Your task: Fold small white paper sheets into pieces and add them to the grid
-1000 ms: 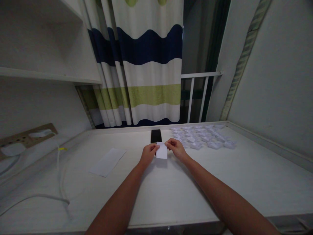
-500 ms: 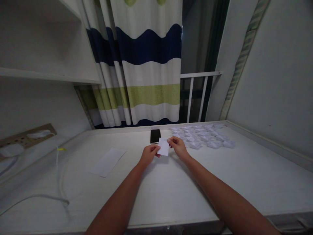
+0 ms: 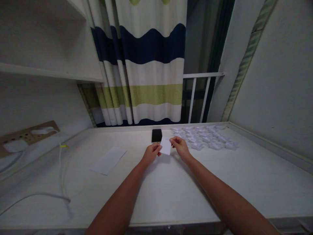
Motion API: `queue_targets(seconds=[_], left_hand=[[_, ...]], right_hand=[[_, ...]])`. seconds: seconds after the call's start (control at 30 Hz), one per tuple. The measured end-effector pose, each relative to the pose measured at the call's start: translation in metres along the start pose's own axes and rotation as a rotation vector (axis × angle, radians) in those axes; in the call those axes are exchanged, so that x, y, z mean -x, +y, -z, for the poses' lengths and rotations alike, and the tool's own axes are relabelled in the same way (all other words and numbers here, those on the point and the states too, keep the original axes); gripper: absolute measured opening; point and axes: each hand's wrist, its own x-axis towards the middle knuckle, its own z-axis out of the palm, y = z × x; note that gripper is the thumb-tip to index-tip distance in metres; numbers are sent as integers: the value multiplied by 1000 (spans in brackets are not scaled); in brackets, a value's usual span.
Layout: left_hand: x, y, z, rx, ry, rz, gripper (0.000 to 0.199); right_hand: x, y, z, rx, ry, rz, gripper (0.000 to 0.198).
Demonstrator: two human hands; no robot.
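A small white sheet of paper [image 3: 166,146] is held above the desk between my two hands. My left hand [image 3: 152,153] pinches its left edge, with the thumb on top. At the upper right corner, my right hand [image 3: 179,146] grips the sheet between thumb and fingers. Just behind the paper lies a black phone [image 3: 156,135], its near right corner partly covered. Several folded white paper pieces [image 3: 204,137] sit in rows to the right, beyond my right hand. On the left rests a larger flat white sheet [image 3: 109,160].
The white desk [image 3: 176,195] has a raised rim along its back and right side. A power strip [image 3: 29,137] is fixed at the left wall, and a white cable [image 3: 46,195] runs over the desk. A striped curtain [image 3: 156,94] and white railing [image 3: 204,75] stand behind.
The view has shifted slightly, so most things appear a little farther right. Both hands keep hold of the small sheet, which looks slightly more tilted.
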Motion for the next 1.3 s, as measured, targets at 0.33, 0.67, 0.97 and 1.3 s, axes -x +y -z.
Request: queue_targets(seconds=[0.33,0.67,0.97,1.3], left_hand=[[-4,-8,3,-14,-1,3,21],[-2,-10,2,13,-33,-43,25],[-1,-9,0,32,-20,41,21],[-1,-11,-5,120,-104,199,35]], right_hand=[[4,-7,-1,-131,-1,-114,21],[10,-20,-2,-507,-249,-230,24],[10,-16,-2,-472,-321,-219,25],[11,-7,-7,-263,-319,-206,19]])
